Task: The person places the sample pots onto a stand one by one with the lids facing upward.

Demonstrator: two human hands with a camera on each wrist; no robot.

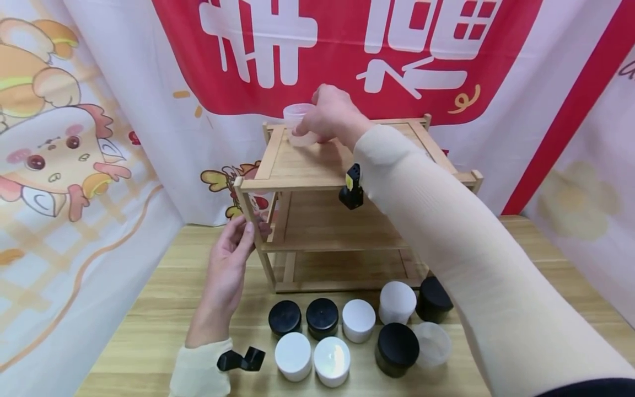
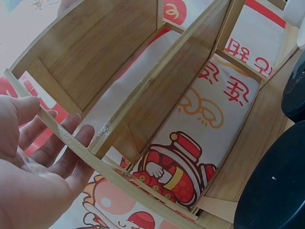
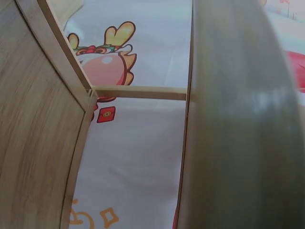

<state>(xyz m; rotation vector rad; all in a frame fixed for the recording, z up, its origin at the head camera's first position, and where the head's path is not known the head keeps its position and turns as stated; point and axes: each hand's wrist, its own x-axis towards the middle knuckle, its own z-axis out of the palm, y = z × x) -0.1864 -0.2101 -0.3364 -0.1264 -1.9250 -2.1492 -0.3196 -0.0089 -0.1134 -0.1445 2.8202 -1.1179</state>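
Observation:
A three-tier wooden shelf rack stands on the table in the head view. At the far left corner of its top tier, my right hand grips a translucent jar between thumb and fingers, the jar's base close over the board. My left hand holds the rack's left front post at about middle-tier height. In the left wrist view, the thumb lies on one side of that post and the fingers reach round behind it. The right wrist view shows only rack boards and cloth; hand and jar are hidden there.
In front of the rack stand several lidded jars: black ones, white ones and a translucent one. A taller white jar stands near the rack's base. Printed cloth hangs behind and on both sides.

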